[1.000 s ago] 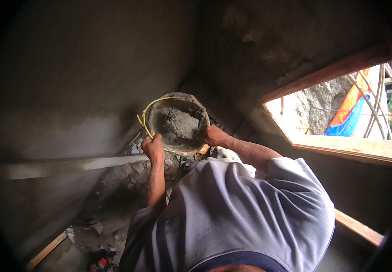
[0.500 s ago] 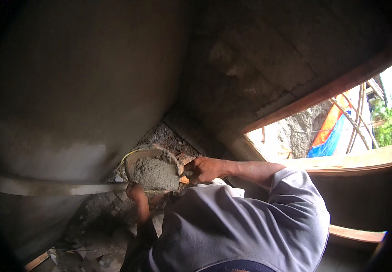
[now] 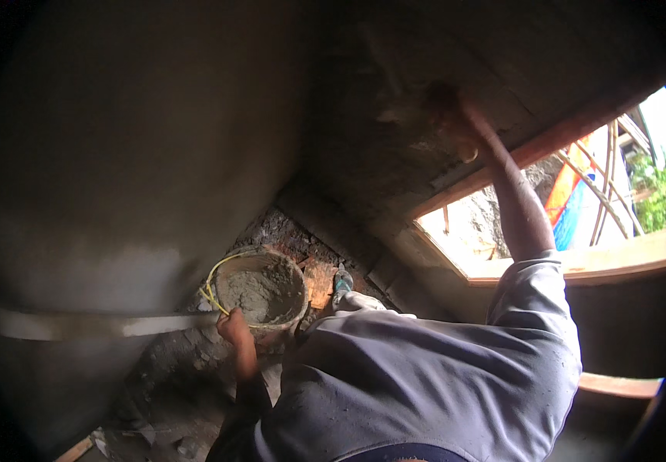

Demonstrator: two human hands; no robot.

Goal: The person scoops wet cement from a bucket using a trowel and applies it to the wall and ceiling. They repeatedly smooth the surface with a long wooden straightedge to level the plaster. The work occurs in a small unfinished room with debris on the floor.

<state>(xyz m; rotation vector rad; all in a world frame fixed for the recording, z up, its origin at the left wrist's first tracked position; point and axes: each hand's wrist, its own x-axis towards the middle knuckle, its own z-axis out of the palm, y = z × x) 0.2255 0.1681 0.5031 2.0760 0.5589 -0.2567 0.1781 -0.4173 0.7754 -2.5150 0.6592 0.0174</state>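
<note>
A round bucket (image 3: 294, 304) of wet grey mortar (image 3: 252, 292) stands on the floor in the corner. My left hand (image 3: 234, 326) is closed at its near left rim, on the yellow handle (image 3: 211, 285). My right arm reaches up and away over the window frame. At the far wall (image 3: 394, 85), my right hand (image 3: 450, 112) is dark and blurred by motion. It is closed around the trowel whose handle shows in the earlier frame; the blade cannot be made out now. Damp-looking streaks mark the wall around that hand.
A smooth grey wall (image 3: 102, 192) rises at the left, with a pale strip (image 3: 102, 325) running toward my left hand. On the right is a window opening with a wooden frame (image 3: 602, 269); poles and an orange and blue sheet (image 3: 568, 204) show outside. Rubble (image 3: 187, 354) covers the floor beside a shoe (image 3: 342, 281).
My right hand has left the bucket and swung up to the far wall. The heaped mortar in the bucket now sits lower. My left hand stays at the rim.
</note>
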